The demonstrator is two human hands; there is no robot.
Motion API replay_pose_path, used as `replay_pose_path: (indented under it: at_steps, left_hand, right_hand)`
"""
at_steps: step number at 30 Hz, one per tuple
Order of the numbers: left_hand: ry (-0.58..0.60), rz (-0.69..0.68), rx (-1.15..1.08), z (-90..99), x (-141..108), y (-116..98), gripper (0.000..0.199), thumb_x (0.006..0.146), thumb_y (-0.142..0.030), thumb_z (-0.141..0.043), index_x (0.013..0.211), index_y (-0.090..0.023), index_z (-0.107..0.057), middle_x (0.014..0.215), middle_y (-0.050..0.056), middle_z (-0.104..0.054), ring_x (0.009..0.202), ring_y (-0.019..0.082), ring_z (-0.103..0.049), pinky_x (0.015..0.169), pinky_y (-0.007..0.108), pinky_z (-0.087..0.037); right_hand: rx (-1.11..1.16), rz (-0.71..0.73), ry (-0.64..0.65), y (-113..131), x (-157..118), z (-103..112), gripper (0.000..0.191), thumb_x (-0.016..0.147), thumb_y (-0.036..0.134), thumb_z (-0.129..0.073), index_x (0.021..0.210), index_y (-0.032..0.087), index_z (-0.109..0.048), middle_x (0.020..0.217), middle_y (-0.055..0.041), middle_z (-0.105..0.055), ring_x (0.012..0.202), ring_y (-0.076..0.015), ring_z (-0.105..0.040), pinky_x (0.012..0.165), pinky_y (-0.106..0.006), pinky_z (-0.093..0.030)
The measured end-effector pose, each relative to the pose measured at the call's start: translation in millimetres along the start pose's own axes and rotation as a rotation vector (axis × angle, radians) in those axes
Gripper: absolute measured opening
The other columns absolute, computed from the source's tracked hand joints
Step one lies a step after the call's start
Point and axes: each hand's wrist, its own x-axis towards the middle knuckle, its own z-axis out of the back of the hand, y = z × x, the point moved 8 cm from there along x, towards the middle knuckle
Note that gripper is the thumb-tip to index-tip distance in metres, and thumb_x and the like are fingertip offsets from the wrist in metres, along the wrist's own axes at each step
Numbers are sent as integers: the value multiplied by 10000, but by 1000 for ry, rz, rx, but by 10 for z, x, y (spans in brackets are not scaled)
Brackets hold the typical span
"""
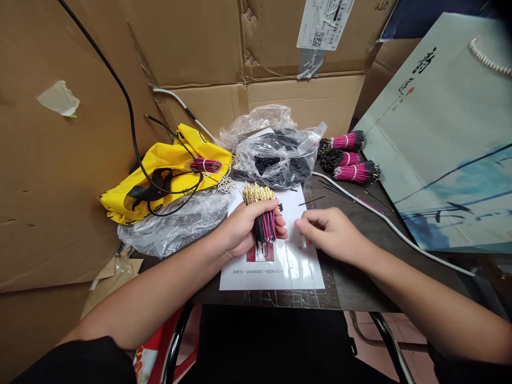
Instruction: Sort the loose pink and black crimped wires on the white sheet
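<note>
Near the table's front edge, the left hand (244, 226) is wrapped around a bunch of wires (264, 221) over the white paper (280, 266). The right hand (328, 232), just beside it, is curled, holding nothing I can see. The bunch looks light and bendy; grab its middle. It stands long-ways, gold tips pointing far.

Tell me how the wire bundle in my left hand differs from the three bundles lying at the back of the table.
The bundle in the left hand stands upright, gold tips up; the three bundles at the back lie flat on the table. The held one is gripped in fingers, with no band in view; each back one has a white band. The held one shows gold ends, the back ones dark ends. Both are red and black wires.
</note>
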Motion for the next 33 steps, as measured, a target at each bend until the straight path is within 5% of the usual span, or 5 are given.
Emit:
replay_pose_path:
  at_steps: [3,10,24,28,33]
  left_hand:
    - [46,120,54,-2,-50,118,188,845,-277,-660,822,-90,-662,671,93,-702,573,202,-700,563,333,-603]
    - [150,142,121,-50,-120,296,210,836,-271,-696,846,-62,-686,727,131,-727,616,206,-721,604,321,-625]
    - [109,164,160,-2,-96,351,204,814,-247,-717,950,-99,-682,817,140,-757,663,221,-741,610,318,-628]
    - [141,179,176,-47,-118,365,209,818,-255,-703,906,-66,-695,748,152,-740,611,217,-722,554,295,-605]
    - [125,175,201,-20,-124,326,229,808,-260,-698,851,-36,-720,667,153,-716,575,198,-700,546,274,-587]
  right_hand:
    - [268,-20,-115,-86,48,79,390,901,562,-632,827,180,-599,641,29,-553,530,-86,-474,514,-241,-379]
    - [604,-49,51,-102,89,-257,274,839,413,-757,913,172,-648,764,-3,-656,593,-84,-544,542,-228,-433]
    - [540,-122,-30,-218,107,-174,258,836,425,-745,862,172,-698,773,-3,-665,529,-73,-532,535,-246,-418]
    - [521,-127,35,-192,115,-228,323,815,457,-761,962,172,-723,891,-42,-696,556,-87,-544,539,-265,-431]
    - [545,-123,-6,-215,110,-149,268,816,423,-771,883,172,-707,778,-7,-643,559,-82,-532,561,-252,-421]
